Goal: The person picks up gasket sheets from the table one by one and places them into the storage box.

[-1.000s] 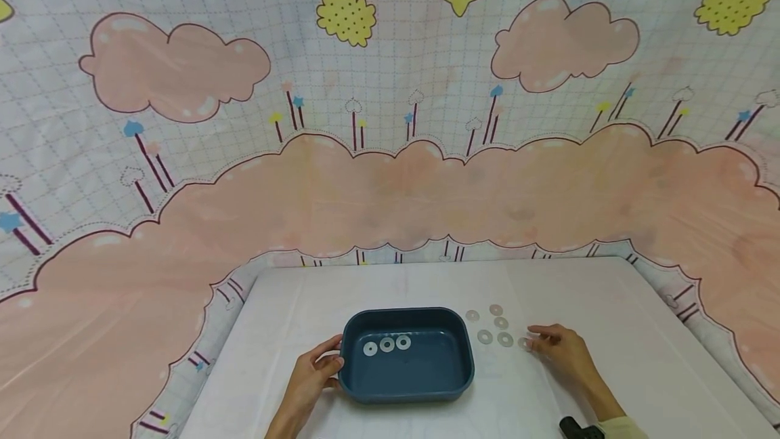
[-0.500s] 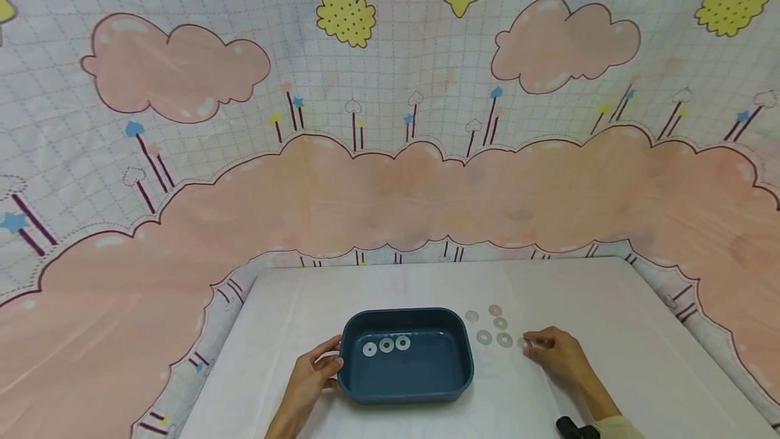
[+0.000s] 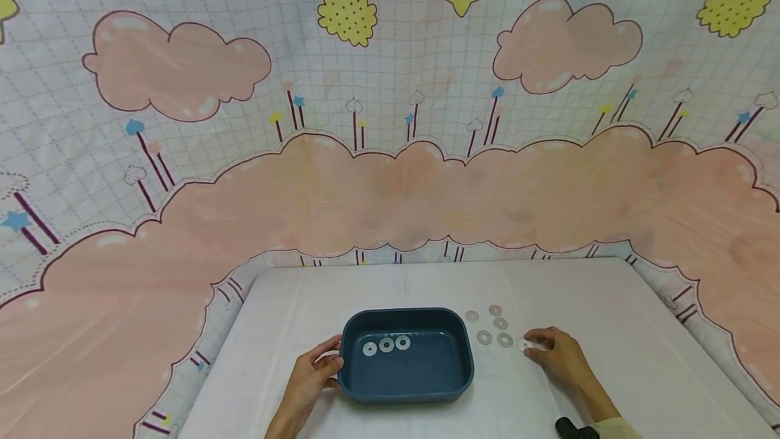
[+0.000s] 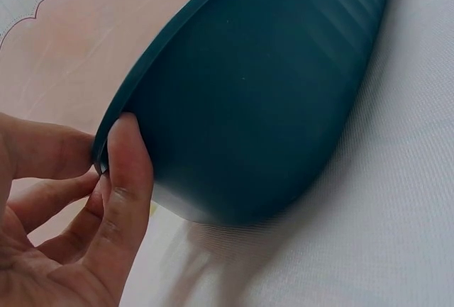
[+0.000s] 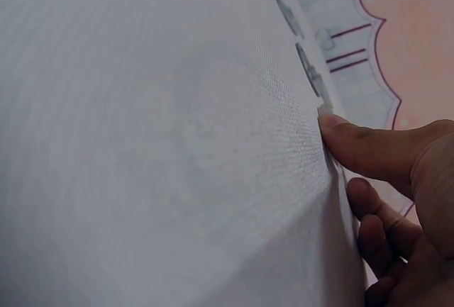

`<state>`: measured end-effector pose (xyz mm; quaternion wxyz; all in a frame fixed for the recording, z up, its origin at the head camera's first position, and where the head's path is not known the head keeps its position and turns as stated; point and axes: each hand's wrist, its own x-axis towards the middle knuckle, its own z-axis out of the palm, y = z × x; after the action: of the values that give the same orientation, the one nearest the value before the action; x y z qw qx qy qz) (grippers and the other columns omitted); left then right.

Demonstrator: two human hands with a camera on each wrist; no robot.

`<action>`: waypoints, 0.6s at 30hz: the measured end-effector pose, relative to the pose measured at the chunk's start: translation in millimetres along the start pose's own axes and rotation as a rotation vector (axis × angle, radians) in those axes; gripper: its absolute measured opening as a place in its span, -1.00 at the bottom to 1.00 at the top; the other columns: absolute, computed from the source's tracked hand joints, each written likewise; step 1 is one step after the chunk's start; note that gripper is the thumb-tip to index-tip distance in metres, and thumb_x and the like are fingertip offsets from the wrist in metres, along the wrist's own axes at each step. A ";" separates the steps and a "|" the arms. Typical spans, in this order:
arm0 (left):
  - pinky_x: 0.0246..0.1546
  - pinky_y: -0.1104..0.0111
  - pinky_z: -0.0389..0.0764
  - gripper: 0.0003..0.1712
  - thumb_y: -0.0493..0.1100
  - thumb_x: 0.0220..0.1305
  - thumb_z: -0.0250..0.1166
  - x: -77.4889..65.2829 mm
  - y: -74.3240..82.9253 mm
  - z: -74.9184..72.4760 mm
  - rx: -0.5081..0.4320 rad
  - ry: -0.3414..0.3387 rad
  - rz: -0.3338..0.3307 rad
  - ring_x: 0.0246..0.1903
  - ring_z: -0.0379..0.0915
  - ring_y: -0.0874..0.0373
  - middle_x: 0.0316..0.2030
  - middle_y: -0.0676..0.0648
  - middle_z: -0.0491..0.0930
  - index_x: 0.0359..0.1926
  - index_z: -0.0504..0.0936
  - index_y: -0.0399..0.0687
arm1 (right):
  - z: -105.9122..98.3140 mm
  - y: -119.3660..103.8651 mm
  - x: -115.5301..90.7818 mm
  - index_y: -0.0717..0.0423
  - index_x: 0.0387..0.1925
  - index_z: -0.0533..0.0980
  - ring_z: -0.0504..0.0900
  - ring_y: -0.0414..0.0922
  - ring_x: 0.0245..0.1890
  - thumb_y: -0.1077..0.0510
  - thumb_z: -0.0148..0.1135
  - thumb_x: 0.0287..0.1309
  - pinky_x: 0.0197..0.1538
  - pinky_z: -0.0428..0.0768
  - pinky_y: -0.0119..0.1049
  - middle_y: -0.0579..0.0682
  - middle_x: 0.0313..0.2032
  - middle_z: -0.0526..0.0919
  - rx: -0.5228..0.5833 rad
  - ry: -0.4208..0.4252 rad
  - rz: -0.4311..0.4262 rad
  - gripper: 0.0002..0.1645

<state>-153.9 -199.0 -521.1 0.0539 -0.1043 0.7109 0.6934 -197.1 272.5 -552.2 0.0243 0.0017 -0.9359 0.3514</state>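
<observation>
A dark blue rectangular tray (image 3: 405, 381) with rounded corners sits on the white-covered table, and three flat metal washers (image 3: 386, 345) lie in a row inside it. My left hand (image 3: 312, 372) holds its left end, thumb and fingers pinching the rim (image 4: 152, 52) in the left wrist view. To the right of the tray, my right hand (image 3: 559, 353) pinches the edge of one washer (image 3: 523, 344) between thumb and fingers, at table level. In the right wrist view the thumb (image 5: 355, 144) covers most of that washer.
Several more washers (image 3: 501, 323) lie flat on the table between the tray and my right hand. A black device (image 3: 575, 429) is on my right wrist. Behind the table (image 3: 335, 283) hangs a cloth (image 3: 426, 202) printed with clouds and stars.
My right hand has shifted slightly left and its fingers have closed on the nearest washer, which now looks brighter. The left hand and tray have stayed in place.
</observation>
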 end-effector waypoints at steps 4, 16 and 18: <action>-0.49 0.35 0.59 -0.42 -0.43 0.23 0.25 -1.0 -0.2 -0.4 -0.004 0.003 0.004 -0.29 0.52 0.19 0.03 -0.21 0.49 0.29 0.44 -0.32 | 1.4 1.0 -0.3 0.12 -0.18 0.63 0.45 -0.18 -0.32 0.15 0.49 -0.06 -0.24 0.40 -0.34 -0.01 -0.29 0.67 0.031 0.012 0.001 -0.66; -0.47 0.33 0.61 -0.42 -0.42 0.24 0.24 -0.8 -0.9 -0.6 -0.006 -0.005 0.003 -0.26 0.52 0.17 0.05 -0.22 0.47 0.30 0.43 -0.30 | -0.6 -4.2 -3.1 0.14 -0.18 0.60 0.39 -0.27 -0.47 0.25 0.33 0.11 -0.38 0.35 -0.42 -0.01 -0.36 0.66 0.090 0.017 0.030 -0.80; -0.47 0.33 0.62 -0.42 -0.41 0.24 0.25 -0.8 -0.8 -0.6 -0.007 -0.009 0.003 -0.25 0.52 0.15 0.06 -0.23 0.46 0.31 0.43 -0.31 | -1.8 -5.7 -3.7 0.15 -0.17 0.60 0.42 -0.27 -0.47 0.27 0.29 0.14 -0.38 0.38 -0.42 -0.01 -0.34 0.68 0.096 0.009 0.032 -0.81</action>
<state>-152.8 -199.6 -521.7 0.0557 -0.1002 0.7086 0.6963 -193.3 269.3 -547.2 0.0226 -0.0135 -0.9177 0.3963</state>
